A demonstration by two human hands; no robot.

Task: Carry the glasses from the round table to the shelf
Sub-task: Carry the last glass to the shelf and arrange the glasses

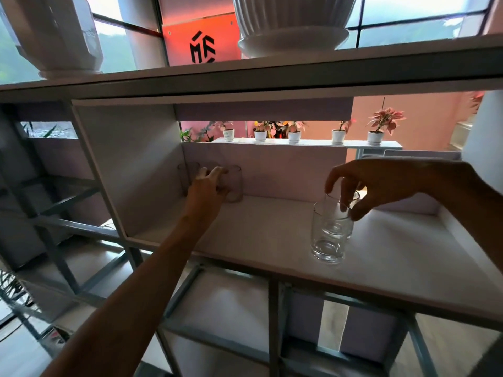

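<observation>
1. The white shelf (258,240) carries every glass.
2. The left hand (208,187) has its grip curled on a back glass (235,186) in the left corner.
3. The right hand (381,183) has its grip clamped on the rims of the front glasses (330,232).
4. Behind, potted plants (294,131) line a ledge (315,143).

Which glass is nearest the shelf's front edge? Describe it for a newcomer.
Start at the white shelf board. On its right, beneath the right hand, stands a cluster of clear glasses. The front glass is lowest in view, nearest the board's edge.
</observation>
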